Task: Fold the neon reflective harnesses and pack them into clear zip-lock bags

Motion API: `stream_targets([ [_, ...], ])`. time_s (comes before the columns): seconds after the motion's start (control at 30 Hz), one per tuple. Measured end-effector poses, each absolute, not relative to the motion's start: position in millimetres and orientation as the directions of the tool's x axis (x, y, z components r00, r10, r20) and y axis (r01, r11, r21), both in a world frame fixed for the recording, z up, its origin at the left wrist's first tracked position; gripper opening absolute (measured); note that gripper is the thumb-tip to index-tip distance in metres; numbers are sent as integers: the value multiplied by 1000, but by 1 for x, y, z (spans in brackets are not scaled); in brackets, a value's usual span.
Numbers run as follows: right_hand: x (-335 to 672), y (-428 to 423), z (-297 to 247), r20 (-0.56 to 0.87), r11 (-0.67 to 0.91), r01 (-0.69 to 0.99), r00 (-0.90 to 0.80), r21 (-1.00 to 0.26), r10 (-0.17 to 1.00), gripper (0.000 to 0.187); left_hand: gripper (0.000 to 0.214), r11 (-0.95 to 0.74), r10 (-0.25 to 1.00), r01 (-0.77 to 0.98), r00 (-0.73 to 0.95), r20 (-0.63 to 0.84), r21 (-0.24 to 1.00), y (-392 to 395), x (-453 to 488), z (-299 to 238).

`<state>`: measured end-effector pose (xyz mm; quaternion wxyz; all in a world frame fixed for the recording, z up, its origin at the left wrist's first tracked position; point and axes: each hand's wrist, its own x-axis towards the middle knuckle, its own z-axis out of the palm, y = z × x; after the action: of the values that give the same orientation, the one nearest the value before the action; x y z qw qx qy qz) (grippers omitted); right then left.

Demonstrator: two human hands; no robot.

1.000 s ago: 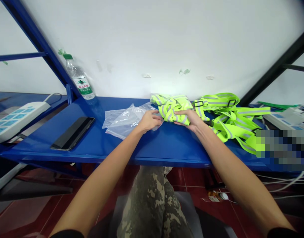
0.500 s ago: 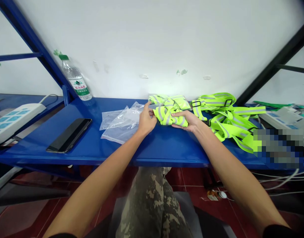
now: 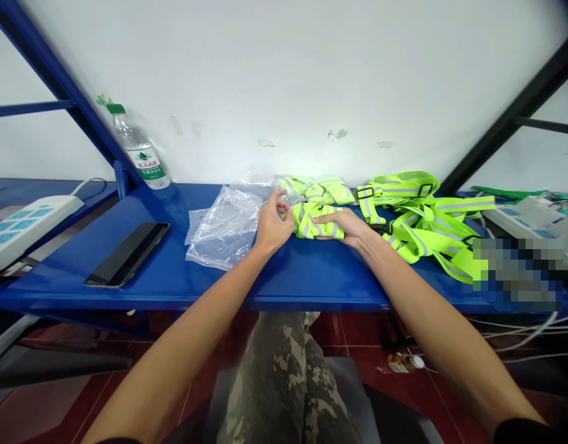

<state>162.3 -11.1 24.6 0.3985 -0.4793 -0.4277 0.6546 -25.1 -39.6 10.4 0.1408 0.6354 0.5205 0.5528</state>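
One hand (image 3: 351, 226) grips webbing (image 3: 306, 221); bottle label (image 3: 145, 158): Chinese characters.

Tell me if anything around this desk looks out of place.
A white-capped bottle lies on its side on the red floor, an odd spot for one. Ragged scraps on the wall look like torn remnants.

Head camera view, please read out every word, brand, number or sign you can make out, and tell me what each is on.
"农夫山泉", probably, as it is slightly blurred: red on the label of the green-capped water bottle.
Too small to read: the white line on that label's green band.
Too small to read: the small floor bottle.
No readable text: smartphone, power strip, clear plastic bags, reflective strap bundle.
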Motion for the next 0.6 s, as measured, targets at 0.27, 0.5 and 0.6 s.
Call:
stream_targets([
  [0.27,157,-15,23,-202,-252,-149,-290,-956,936,69,47,-469,816,470,-93,570,748,-43,-23,16],
  [0.5,155,-13,24,-260,-308,-230,-219,-923,941,45,46,-534,791,478,-7,611,697,-53,-15,20],
  [0.6,155,-13,24,-238,-282,-291,-178,-914,955,42,46,-546,797,452,21,603,706,-54,-14,19],
])
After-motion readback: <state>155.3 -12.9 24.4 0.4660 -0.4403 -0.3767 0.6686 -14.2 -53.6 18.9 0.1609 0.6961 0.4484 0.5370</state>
